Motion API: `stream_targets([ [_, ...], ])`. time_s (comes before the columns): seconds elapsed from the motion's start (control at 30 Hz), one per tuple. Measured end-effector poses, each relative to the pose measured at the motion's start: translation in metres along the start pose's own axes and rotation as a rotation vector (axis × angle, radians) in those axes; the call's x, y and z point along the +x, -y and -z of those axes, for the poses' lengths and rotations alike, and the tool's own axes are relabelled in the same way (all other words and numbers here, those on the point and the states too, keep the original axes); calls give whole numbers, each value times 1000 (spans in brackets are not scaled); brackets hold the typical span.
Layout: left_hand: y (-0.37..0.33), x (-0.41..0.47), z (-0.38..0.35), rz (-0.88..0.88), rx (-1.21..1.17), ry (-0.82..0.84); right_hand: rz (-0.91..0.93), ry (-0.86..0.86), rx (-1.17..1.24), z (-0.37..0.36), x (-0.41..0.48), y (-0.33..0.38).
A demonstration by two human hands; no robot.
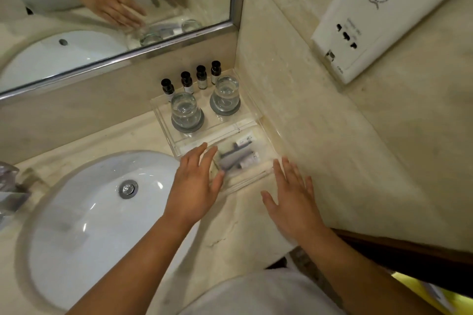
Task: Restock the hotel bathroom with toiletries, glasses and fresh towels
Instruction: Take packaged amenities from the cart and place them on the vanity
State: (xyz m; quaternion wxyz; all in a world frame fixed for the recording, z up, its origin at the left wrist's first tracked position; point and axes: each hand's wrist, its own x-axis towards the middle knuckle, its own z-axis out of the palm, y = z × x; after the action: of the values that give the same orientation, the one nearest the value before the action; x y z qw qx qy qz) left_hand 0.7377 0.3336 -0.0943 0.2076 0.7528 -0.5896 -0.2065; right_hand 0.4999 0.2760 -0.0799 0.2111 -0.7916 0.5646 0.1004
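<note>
A clear acrylic tray sits in the counter's back right corner. Along its rear stand several small dark-capped toiletry bottles. In front of them two upturned glasses rest on grey coasters. A clear pouch of toiletry items lies at the tray's near end. My left hand hovers flat, fingers spread, at the pouch's left edge. My right hand is spread just right of the tray's near corner. Neither holds anything.
A white oval sink with a metal drain lies left of the tray. A chrome tap is at the far left. A mirror runs above the backsplash. A white socket panel hangs on the right wall.
</note>
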Motion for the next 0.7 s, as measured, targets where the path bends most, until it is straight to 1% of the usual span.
stream_targets([
  [0.1,-10,-30,7,-64,50,27,2,-46,-3,6,-18,1],
  [0.27,-32,-68,11,-177,141,48,0,-118,60,13,-63,12],
  [0.47,-50,-96,9,-293,160,141,-82,-195,133,-1,-120,16],
  [0.7,-83,-126,-1,-422,187,232,-201,-209,158,-20,-187,1],
])
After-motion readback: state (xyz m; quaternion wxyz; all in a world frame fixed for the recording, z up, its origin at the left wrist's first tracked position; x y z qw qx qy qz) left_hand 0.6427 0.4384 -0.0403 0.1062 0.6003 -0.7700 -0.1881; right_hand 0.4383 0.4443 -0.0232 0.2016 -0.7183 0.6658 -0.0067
